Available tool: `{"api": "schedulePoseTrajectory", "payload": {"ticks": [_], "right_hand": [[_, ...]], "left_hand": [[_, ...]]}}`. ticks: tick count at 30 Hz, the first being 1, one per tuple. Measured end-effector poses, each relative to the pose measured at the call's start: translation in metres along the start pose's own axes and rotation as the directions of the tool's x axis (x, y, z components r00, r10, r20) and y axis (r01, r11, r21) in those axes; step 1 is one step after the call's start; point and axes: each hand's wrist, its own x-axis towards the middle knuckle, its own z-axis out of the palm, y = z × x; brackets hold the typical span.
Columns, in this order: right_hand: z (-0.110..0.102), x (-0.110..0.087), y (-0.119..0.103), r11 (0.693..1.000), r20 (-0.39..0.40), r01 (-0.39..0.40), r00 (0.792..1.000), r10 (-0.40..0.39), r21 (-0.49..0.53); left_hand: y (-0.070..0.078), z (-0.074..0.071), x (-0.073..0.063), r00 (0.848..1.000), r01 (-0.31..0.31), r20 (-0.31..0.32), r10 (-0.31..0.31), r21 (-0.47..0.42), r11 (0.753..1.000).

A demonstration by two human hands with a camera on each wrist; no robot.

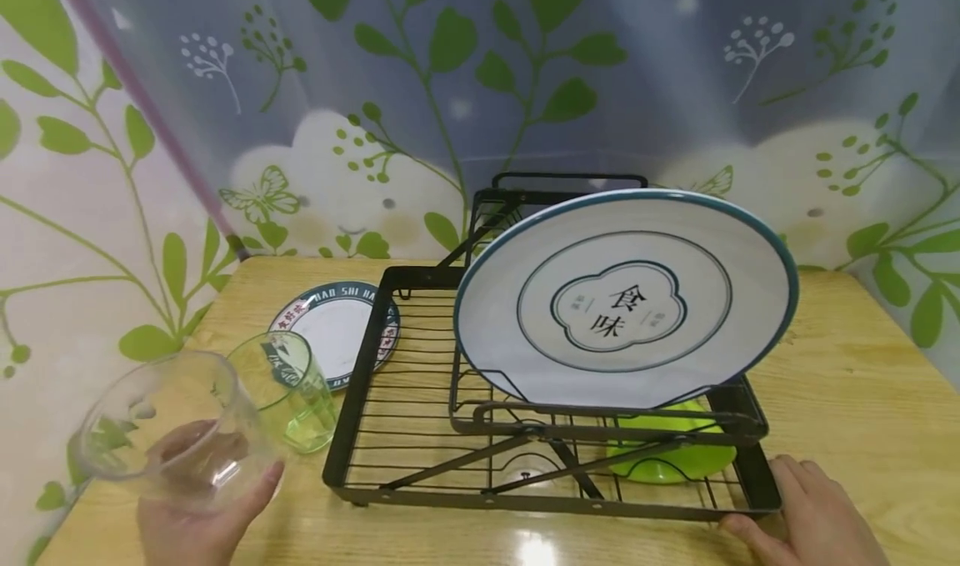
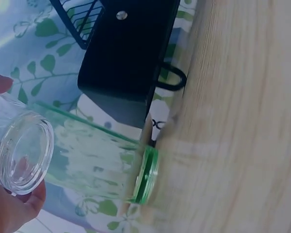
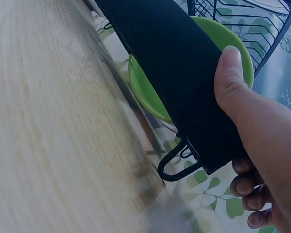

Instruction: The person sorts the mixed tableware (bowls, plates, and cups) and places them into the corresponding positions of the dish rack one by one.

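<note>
My left hand (image 1: 183, 524) grips a clear drinking glass (image 1: 243, 441), tilted with its mouth toward the head camera. In the left wrist view, the thick round base of that glass (image 2: 25, 153) shows between thumb and fingers. Just behind it, a green-tinted glass (image 1: 311, 420) stands upright on the table. At the front right corner of a black two-tier dish rack (image 1: 351, 399), my right hand (image 1: 817, 516) holds the frame. The right wrist view shows the thumb (image 3: 230, 73) on the front rail and curled fingers at its end. A large white plate (image 1: 622, 216) leans on the upper tier.
A lime-green bowl (image 1: 667, 466) sits in the lower tier, partly hidden by bars. Left of the rack, a small dark-rimmed plate (image 1: 341, 328) lies on the wooden table (image 1: 847, 358), partly behind the green glass. A leaf-patterned curtain (image 1: 420, 157) hangs behind.
</note>
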Motion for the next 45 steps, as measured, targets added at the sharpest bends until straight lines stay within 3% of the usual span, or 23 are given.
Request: {"api": "schedulePoseTrajectory", "payload": {"ticks": [4,7,11,14,17,22,24,26,29,32,36,45], "right_hand": [[0.003,-0.002,0.001,1.0,-0.004,-0.007,1.0,0.007,0.014],[0.003,-0.002,0.001,1.0,0.0,-0.016,1.0,0.016,0.026],[0.002,-0.002,0.0,0.999,-0.034,-0.008,0.999,0.01,0.044],[0.002,-0.002,-0.002,0.999,-0.051,-0.007,0.999,0.01,0.054],[0.001,-0.002,-0.003,0.998,-0.049,-0.012,0.999,0.015,0.061],[0.002,-0.003,-0.002,0.998,-0.059,-0.016,0.998,0.02,0.066],[0.002,-0.003,-0.002,0.997,-0.071,-0.011,0.997,0.016,0.072],[0.003,-0.003,-0.002,0.996,-0.09,-0.001,0.996,0.009,0.085],[0.004,-0.003,-0.002,0.995,-0.108,0.014,0.994,-0.003,0.1],[0.005,-0.003,-0.003,0.995,-0.107,0.011,0.994,0.0,0.102],[0.005,-0.004,-0.004,0.995,-0.082,-0.011,0.996,0.019,0.102],[0.008,-0.005,-0.002,0.992,-0.128,0.029,0.992,-0.013,0.119]], "left_hand": [[0.005,0.005,-0.005,1.0,0.006,0.022,-0.008,0.06,0.998],[0.009,0.009,-0.011,0.997,0.007,0.075,-0.011,0.05,0.999],[0.015,0.015,-0.022,0.988,0.02,0.152,-0.04,0.132,0.991],[0.019,0.021,-0.029,0.979,0.022,0.191,-0.073,0.255,0.967],[0.022,0.027,-0.032,0.969,0.014,0.23,-0.092,0.322,0.947],[0.018,0.033,-0.035,0.94,-0.073,0.34,-0.026,0.277,0.958],[0.016,0.034,-0.037,0.935,-0.072,0.354,-0.019,0.24,0.968],[0.012,0.034,-0.037,0.938,-0.012,0.342,-0.061,0.209,0.978],[0.008,0.034,-0.038,0.937,0.135,0.295,-0.187,0.188,0.973],[0.005,0.033,-0.036,0.912,0.248,0.281,-0.298,0.198,0.948],[0.002,0.034,-0.035,0.889,0.301,0.291,-0.353,0.209,0.93],[-0.008,0.045,-0.051,0.865,0.345,0.346,-0.364,0.119,0.931]]}}
